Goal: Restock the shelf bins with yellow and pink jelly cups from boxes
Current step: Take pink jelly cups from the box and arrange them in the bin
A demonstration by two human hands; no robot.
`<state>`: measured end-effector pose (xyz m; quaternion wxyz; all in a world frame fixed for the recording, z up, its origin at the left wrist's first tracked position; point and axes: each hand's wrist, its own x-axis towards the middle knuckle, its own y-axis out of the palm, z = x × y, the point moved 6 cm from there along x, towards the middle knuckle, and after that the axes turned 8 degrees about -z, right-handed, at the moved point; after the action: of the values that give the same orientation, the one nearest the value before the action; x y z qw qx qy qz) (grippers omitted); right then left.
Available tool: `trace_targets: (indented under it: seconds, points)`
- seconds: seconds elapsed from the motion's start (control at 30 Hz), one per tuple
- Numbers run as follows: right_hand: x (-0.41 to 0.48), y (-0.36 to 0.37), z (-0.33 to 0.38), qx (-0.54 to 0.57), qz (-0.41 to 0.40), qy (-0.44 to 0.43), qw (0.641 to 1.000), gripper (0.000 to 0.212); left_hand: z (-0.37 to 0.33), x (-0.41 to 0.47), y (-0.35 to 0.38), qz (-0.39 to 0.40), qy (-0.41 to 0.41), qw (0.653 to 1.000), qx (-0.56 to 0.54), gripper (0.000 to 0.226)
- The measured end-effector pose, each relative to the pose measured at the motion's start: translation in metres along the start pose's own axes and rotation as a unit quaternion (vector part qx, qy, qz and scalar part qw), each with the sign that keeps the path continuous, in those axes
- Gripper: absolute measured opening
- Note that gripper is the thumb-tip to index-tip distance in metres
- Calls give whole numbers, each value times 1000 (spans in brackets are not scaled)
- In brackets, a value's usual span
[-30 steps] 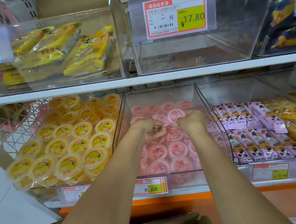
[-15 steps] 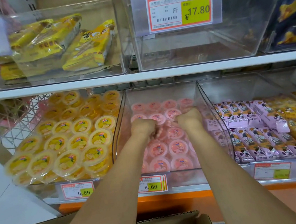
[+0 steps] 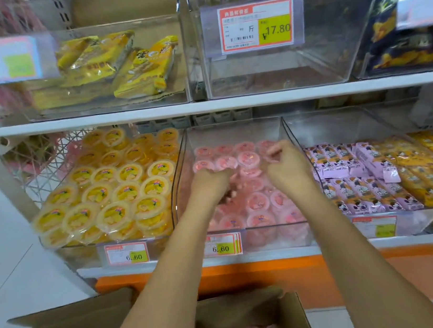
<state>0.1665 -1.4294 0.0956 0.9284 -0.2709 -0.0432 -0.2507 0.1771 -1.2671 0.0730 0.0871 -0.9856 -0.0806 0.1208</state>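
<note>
Yellow cups: round yellow jelly cups with printed lids (image 3: pixel 112 194) fill the clear plastic bin (image 3: pixel 80 253) just left of the left hand; at least twenty lids show on top, with more beneath.
Left hand: the left hand (image 3: pixel 211 183) reaches down into the middle bin, knuckles up, fingers curled among the cups. Blur hides whether they grip one.
Pink cups: round pink jelly cups (image 3: pixel 247 158) lie under and beyond both hands in the clear middle bin (image 3: pixel 232 127); roughly a dozen lids count, the forearms covering others.
Right hand: the right hand (image 3: pixel 287 168) hovers above the cups, fingers loosely curled, holding nothing.
Purple packets: small purple wrapped packets (image 3: pixel 347 163), too many to count, lie right of the right hand.
Box: one open brown cardboard box (image 3: pixel 296 318) below the forearms holds more pink cups.
</note>
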Motion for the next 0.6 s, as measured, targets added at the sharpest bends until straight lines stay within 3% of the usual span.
trace_targets:
  seconds: [0.07,0.13,0.2,0.3,0.37,0.47,0.57,0.6]
  points:
    - [-39,-19,12,59,60,-54,995,18,1,-44,-22,55,72,996,-3,18]
    - [-83,-22,12,118,193,-75,971,24,21,-83,-41,139,79,987,9,20]
    - [-124,-6,-1,135,351,-53,925,20,61,-106,-54,215,27,975,48,21]
    - [-171,40,-52,35,518,20,855,15,139,-114,-63,273,-98,948,131,15]
    - [-190,72,-98,-46,545,80,833,12,194,-108,-63,254,-184,932,181,24]
    - [-205,110,-165,-197,526,103,821,21,266,-86,-59,146,-229,938,214,13]
    - [-222,130,-214,-285,486,111,819,30,314,-73,-64,29,-182,942,282,6]
    - [-228,134,-224,-305,478,103,817,23,328,-74,-65,6,-167,938,305,20]
